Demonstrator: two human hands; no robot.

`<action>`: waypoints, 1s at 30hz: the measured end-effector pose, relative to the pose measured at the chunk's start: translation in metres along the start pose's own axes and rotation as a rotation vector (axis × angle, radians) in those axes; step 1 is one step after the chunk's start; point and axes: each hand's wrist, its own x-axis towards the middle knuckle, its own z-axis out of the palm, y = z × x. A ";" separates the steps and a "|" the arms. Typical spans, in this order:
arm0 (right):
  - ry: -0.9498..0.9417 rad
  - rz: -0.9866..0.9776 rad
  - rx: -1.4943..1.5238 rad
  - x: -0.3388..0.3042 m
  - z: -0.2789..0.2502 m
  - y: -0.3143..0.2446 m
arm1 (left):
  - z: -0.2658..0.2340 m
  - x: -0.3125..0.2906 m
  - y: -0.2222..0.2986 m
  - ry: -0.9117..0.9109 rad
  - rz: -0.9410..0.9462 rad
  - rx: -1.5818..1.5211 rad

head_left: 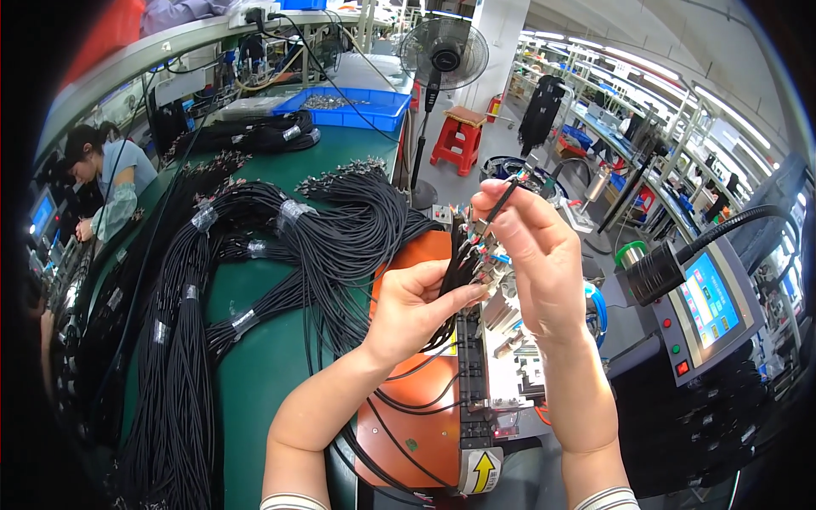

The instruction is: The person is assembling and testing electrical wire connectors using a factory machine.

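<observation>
My left hand point(416, 304) is closed around a small bunch of black cables point(459, 270), whose stripped ends show coloured wires. Above it, my right hand point(534, 246) pinches a single black cable point(503, 202) between thumb and fingers, close to its end with bare coloured wires and a small tip. Both hands are over the edge of an orange plate point(408, 416) and a brightly lit machine point(514, 357). Several loose black cables trail from the bunch across the plate. To the left, large taped bundles of black cable point(340, 225) lie on the green table point(259, 382).
A control screen point(710, 297) with coloured buttons stands at the right, beside a black flexible-neck lamp point(654, 276). Behind are a standing fan point(444, 59), a red stool point(459, 140) and a blue tray point(344, 106) of small parts. Another person point(115, 170) works at far left.
</observation>
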 end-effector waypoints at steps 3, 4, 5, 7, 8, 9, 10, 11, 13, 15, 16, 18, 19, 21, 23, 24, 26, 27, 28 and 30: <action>-0.039 -0.001 -0.119 0.001 -0.002 0.006 | -0.001 -0.001 0.000 0.012 -0.017 0.006; -0.045 0.021 -0.118 0.002 -0.002 0.005 | -0.001 -0.001 0.000 0.014 -0.023 0.009; -0.052 0.042 -0.116 0.002 -0.002 0.005 | -0.002 -0.001 0.000 0.019 -0.026 0.009; -0.061 0.035 -0.169 0.001 -0.003 0.005 | -0.003 0.000 -0.001 0.001 -0.022 0.009; -0.062 0.039 -0.168 0.001 -0.003 0.005 | -0.003 0.000 -0.001 -0.008 -0.020 0.009; -0.054 0.040 -0.174 0.002 -0.003 0.006 | -0.003 0.000 -0.002 -0.005 -0.022 0.008; -0.045 0.041 -0.181 0.002 -0.003 0.007 | -0.003 -0.001 -0.001 -0.011 -0.027 0.033; -0.036 0.041 -0.187 0.002 -0.003 0.007 | -0.003 -0.001 0.000 -0.018 -0.033 0.058; -0.009 0.056 -0.178 0.003 -0.004 0.008 | -0.002 -0.002 0.000 -0.023 -0.039 0.083; 0.048 0.081 -0.160 0.003 -0.004 0.008 | -0.001 -0.002 0.001 -0.027 -0.051 0.074; 0.048 0.081 -0.160 0.002 -0.005 0.008 | -0.001 -0.002 0.002 -0.030 -0.057 0.071; 0.046 0.076 -0.144 0.001 -0.005 0.009 | -0.001 -0.001 0.002 -0.028 -0.059 0.049; 0.046 0.073 -0.136 0.001 -0.006 0.010 | -0.001 -0.001 0.002 -0.026 -0.061 0.027; 0.054 0.063 -0.121 0.003 -0.006 0.012 | -0.001 -0.001 0.003 -0.026 -0.065 0.007; 0.068 0.046 -0.092 0.004 -0.006 0.014 | 0.000 -0.001 0.005 -0.022 -0.096 -0.019; 0.070 0.045 -0.091 0.003 -0.006 0.013 | 0.000 -0.001 0.005 -0.020 -0.111 -0.031; 0.083 0.097 -0.100 0.003 -0.005 0.011 | -0.001 -0.001 0.005 -0.020 -0.119 -0.033; 0.089 0.123 -0.104 0.002 -0.005 0.010 | -0.001 -0.001 0.005 -0.018 -0.125 -0.035; 0.090 0.123 -0.103 0.002 -0.004 0.009 | -0.001 -0.001 0.005 -0.015 -0.132 -0.038; 0.091 0.130 -0.086 0.002 -0.003 0.009 | 0.000 -0.001 0.006 -0.010 -0.139 -0.046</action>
